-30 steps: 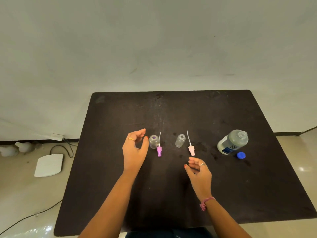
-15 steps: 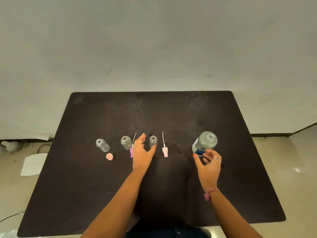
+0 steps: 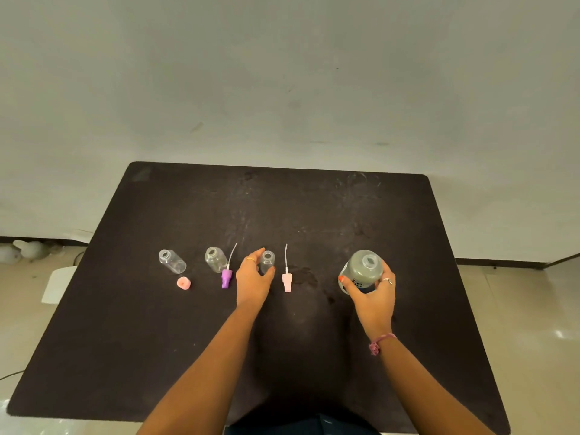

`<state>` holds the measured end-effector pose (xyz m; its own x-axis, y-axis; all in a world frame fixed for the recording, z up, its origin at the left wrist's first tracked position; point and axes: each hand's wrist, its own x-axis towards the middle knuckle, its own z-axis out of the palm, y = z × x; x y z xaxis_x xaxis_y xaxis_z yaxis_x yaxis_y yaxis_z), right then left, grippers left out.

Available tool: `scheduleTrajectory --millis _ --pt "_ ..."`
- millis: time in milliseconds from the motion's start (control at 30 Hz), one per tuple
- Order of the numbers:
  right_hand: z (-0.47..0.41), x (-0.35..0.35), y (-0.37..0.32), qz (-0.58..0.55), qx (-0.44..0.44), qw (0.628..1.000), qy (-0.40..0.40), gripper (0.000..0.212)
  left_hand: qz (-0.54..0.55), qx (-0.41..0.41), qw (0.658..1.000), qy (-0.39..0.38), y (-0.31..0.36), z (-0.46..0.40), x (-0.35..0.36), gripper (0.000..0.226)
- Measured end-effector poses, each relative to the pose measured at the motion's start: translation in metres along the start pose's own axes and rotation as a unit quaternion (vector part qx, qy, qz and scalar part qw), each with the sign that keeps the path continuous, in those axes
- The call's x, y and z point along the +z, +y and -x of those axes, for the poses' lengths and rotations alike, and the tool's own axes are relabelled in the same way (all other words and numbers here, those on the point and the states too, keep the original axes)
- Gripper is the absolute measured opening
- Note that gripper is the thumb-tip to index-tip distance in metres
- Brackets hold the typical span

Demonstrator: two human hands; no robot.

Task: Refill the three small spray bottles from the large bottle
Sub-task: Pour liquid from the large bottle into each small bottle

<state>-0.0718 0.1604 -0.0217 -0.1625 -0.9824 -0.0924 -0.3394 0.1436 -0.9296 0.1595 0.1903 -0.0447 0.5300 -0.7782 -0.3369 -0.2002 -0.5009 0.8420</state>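
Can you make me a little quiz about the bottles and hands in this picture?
1. True or false: the right hand grips the large grey plastic bottle.
2. Which bottle does the left hand hold? A) the small clear bottle farthest left B) the small clear bottle in the middle C) the small clear bottle nearest the large one
3. Fill in: the sprayer top lying between the hands is pale ____.

Key: 1 true; 2 C; 3 pink.
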Motion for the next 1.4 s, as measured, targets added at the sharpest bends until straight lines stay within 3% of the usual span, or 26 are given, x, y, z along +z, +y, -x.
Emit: scheduleTrajectory --millis 200,367,600,1100,1400 --pt "-0.001 0.0 -0.002 -0.013 -0.005 1.0 -0.001 0.068 0.026 0.001 0.999 0.03 0.012 0.007 0.001 0.049" --pt "0.0 -0.005 -0.009 -0.019 -0.018 1.0 -0.003 0.069 0.092 0.033 0.993 0.071 0.039 0.019 -0.003 0.042" --pt "-0.011 -0.015 -0.041 -0.005 -0.107 0.994 -0.012 0.068 0.126 0.112 0.981 0.101 0.094 0.043 -0.013 0.038" --pt "-0.043 -0.071 -0.172 0.029 -0.286 0.957 -0.029 0.068 0.195 0.233 0.951 0.063 0.205 0.089 -0.024 0.042" --pt "-0.05 -0.1 -0.24 0.131 -0.344 0.93 -0.021 0.073 0.213 0.259 0.941 0.046 0.254 0.11 -0.029 0.042"
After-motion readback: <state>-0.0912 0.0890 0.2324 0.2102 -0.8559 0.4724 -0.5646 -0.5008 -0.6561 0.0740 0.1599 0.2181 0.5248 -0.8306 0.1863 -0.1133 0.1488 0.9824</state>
